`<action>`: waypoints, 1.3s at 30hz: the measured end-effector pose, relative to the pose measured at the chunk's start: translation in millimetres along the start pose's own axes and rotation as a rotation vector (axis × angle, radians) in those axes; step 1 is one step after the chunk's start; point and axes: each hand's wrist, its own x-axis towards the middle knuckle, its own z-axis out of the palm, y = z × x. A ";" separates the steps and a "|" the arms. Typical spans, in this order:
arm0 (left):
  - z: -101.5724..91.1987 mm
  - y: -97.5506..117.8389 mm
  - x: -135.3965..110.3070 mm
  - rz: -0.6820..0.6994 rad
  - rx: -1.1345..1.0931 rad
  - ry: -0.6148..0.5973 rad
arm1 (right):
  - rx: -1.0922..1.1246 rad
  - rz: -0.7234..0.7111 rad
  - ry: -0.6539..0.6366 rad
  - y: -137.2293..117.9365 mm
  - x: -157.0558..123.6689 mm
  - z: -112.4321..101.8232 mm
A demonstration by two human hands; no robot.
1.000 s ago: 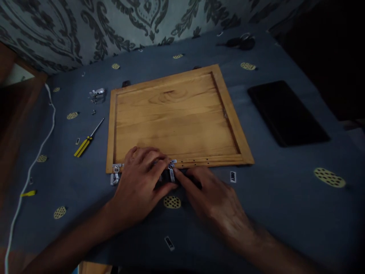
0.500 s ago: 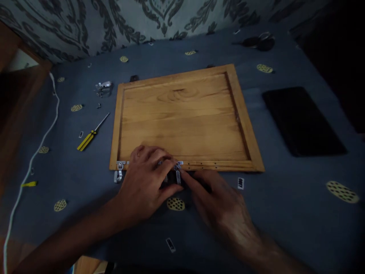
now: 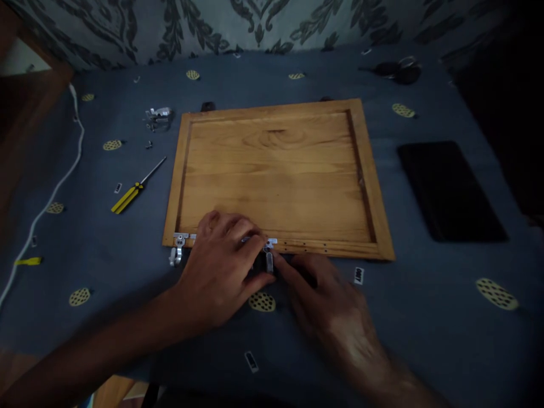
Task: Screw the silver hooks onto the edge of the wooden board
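Observation:
A framed wooden panel (image 3: 276, 170) lies flat on a blue cloth. Along its near edge runs a metal bracket with silver end pieces (image 3: 177, 249). My left hand (image 3: 221, 266) lies over the middle of that bracket, fingers curled down on it. My right hand (image 3: 327, 294) reaches in from the right, its fingertips pinched at the bracket's right silver end (image 3: 269, 249). What lies under the fingers is hidden.
A yellow-handled screwdriver (image 3: 135, 188) lies left of the panel, a small metal part (image 3: 158, 116) beyond it. A black flat slab (image 3: 450, 190) lies at the right. A white cord (image 3: 55, 187) runs along the left edge. Dark objects (image 3: 397, 71) sit at the far right.
The hands stay at the bracket on the panel's near edge. The view has shifted slightly, so the panel sits a little more to the right and squarer.

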 end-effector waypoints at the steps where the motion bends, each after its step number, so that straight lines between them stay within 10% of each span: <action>1: 0.0 -0.1 0.0 0.000 0.000 0.002 | -0.007 -0.010 0.004 0.0 0.5 -0.5; 12: -3.8 -0.8 -1.6 0.004 -0.004 -0.034 | -0.015 -0.003 -0.029 -0.8 0.6 -1.7; 21: -52.7 -17.0 -4.0 -0.035 -0.039 0.026 | -0.028 -0.045 0.004 0.8 1.7 -0.8; 39: -9.7 -6.9 -0.8 0.035 0.039 -0.056 | -0.002 -0.057 0.032 -1.0 5.1 -1.2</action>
